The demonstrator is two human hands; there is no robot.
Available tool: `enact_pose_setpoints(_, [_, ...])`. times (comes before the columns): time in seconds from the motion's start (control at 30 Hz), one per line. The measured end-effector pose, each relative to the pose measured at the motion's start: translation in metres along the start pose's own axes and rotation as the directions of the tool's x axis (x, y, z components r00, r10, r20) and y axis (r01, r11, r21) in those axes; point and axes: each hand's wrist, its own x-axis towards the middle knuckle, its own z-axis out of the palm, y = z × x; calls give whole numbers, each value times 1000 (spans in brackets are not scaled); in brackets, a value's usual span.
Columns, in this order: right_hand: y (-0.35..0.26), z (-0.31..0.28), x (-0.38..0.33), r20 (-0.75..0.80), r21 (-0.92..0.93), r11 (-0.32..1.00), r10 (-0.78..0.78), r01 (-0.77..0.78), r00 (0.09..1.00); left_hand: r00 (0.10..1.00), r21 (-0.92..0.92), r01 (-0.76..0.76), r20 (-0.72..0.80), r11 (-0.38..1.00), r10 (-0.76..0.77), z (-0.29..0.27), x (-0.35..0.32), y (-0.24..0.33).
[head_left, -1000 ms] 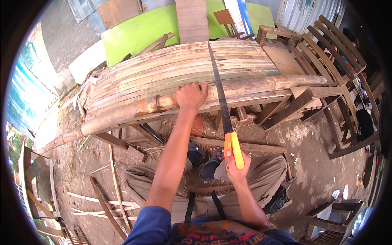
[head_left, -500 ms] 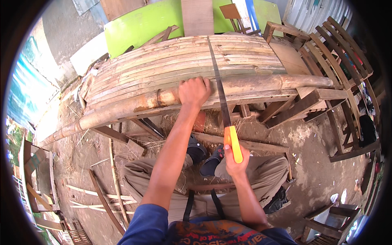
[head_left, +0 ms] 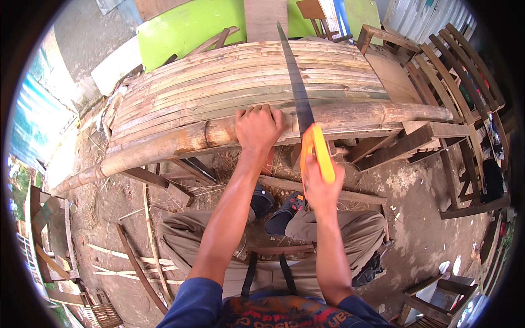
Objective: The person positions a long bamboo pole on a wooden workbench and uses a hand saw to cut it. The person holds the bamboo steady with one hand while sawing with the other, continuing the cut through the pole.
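A long bamboo pole [head_left: 350,113] lies across the near edge of a low table of bamboo slats [head_left: 219,90]. My left hand [head_left: 259,127] is closed around the pole a little left of the saw. In my right hand [head_left: 322,183] is the yellow-orange handle of a handsaw [head_left: 297,87]. Its dark blade crosses the pole just right of my left hand, and the tip reaches out over the table's far edge. From this view I cannot tell how deep the blade sits in the bamboo.
Wooden frames [head_left: 437,142] and slatted pieces stand on the right. Bamboo strips [head_left: 131,257] and a curved dark wood piece [head_left: 139,268] lie on the ground at left. Green panels [head_left: 186,35] lean behind the table. A wooden chair [head_left: 437,300] is at lower right.
My right hand has pushed the saw forward, away from me, so the handle is now close to the pole. My left hand keeps its grip on the bamboo.
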Motion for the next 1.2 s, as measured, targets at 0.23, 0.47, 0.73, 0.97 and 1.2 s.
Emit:
enact_pose_setpoints(0.23, [11,17,1,-19,49,999,-16,17,1000,967,150,82,229,985,-115,-5,18,0])
enact_pose_setpoints(0.47, [-4,10,-28,7,-47,998,32,-32,999,971,122,81,215,989,-106,0,16,-2])
enact_pose_setpoints(0.73, [12,-37,-92,58,-55,991,127,-124,990,950,92,111,283,990,-133,-3,19,-3])
enact_pose_setpoints(0.97, [22,-78,-151,117,-225,974,8,18,993,986,59,68,150,996,-76,3,12,-3])
enact_pose_setpoints(1.2, [-4,8,-7,59,-79,997,5,0,998,960,136,60,263,989,-94,-1,21,-6])
